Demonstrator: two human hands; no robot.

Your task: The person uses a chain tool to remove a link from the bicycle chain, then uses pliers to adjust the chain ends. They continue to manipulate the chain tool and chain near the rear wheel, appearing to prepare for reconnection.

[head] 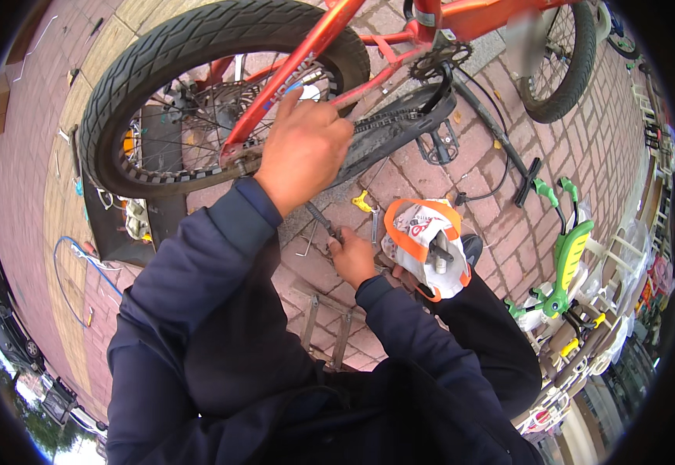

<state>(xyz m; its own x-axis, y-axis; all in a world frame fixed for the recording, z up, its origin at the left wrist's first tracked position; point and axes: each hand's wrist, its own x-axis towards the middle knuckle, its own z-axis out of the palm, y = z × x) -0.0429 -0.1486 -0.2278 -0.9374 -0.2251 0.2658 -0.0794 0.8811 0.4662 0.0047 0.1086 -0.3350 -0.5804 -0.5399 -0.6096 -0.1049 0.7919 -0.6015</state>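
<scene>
An orange-red bicycle frame with a fat rear tyre lies before me. My left hand is curled over the rear of the frame, beside the black chain guard and chain; its fingertips and anything in them are hidden. Lower down, my right hand is closed on the near end of a dark, ridged rod-like part, whose far end runs up under my left hand. Between guard and bag lie a yellow-handled tool, a wrench and a thin bent metal rod.
A white cloth bag with orange handles holds tools by my leg. A black tray with items stands left, near a blue cable. The front wheel, a black T-shaped part and a green-yellow toy-like frame are right.
</scene>
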